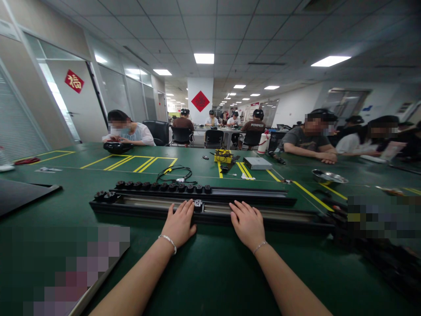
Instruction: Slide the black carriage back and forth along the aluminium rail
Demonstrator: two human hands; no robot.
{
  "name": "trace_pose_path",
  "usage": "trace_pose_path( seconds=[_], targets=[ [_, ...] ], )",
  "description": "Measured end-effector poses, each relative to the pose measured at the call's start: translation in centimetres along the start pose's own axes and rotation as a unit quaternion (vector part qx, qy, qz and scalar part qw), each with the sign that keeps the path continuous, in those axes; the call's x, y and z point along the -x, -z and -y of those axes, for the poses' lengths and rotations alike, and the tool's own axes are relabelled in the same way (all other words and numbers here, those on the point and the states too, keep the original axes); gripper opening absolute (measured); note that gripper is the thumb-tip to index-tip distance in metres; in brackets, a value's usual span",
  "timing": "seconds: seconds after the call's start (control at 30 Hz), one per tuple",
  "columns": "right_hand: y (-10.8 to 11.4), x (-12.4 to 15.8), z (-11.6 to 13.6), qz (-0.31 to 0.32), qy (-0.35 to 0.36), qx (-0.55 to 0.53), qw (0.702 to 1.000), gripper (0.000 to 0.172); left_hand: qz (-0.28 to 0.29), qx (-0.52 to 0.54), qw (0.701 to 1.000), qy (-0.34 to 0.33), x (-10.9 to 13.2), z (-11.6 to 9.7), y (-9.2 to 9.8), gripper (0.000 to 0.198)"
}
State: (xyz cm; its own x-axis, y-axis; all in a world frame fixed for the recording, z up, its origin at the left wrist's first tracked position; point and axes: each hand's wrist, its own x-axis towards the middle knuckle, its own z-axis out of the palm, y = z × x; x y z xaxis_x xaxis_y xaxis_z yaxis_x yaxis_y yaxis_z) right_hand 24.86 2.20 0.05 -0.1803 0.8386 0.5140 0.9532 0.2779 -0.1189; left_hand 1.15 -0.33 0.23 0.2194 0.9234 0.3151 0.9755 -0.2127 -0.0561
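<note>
A long black rail (279,214) with a silvery channel lies across the green table (210,272) in front of me. My left hand (179,223) rests flat against its near edge, fingers stretched out, next to a small black block (198,205) sitting in the channel. My right hand (247,221) lies flat to the right of it, fingers spread onto the rail. Neither hand holds anything. A second black rail (250,194) behind carries a row of several small black blocks (164,186). Two more blocks (105,196) sit at the near rail's left end.
A black cable (174,173), a yellow device (223,155), a grey box (257,163) and a metal dish (329,176) lie farther back. A dark tray (19,195) sits at left. Seated people work around the table's far side and right. Yellow tape lines mark the tabletop.
</note>
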Motion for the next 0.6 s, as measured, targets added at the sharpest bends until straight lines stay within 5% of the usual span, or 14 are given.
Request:
trace_pose_path(
  seconds=[0.6],
  targets=[
    [0.08,0.04,0.13,-0.002,-0.006,-0.006,1.0,0.036,-0.02,0.011,1.0,-0.021,-0.12,0.13,-0.23,0.062]
  ],
)
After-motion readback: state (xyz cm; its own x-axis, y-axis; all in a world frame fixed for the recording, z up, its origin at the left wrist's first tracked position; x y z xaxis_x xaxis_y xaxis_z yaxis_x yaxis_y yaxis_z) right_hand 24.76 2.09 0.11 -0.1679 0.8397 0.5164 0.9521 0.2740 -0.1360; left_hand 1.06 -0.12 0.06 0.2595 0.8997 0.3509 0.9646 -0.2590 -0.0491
